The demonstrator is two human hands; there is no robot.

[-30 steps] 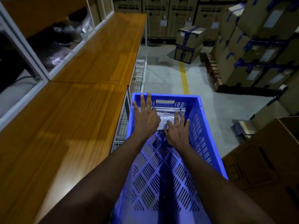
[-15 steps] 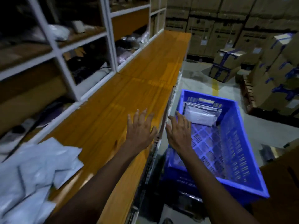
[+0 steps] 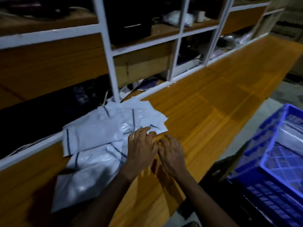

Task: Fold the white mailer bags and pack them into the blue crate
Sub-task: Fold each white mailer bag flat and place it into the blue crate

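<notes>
Touching mailer bags [image 3: 98, 136] at edge: left hand [image 3: 141, 149]

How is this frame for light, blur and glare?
Head view: dim, shelves nearly black; motion blur smears the shelf frame and crate; glare patches on the mailer bags; left hand and right hand throw dark shadows on the table.
</notes>
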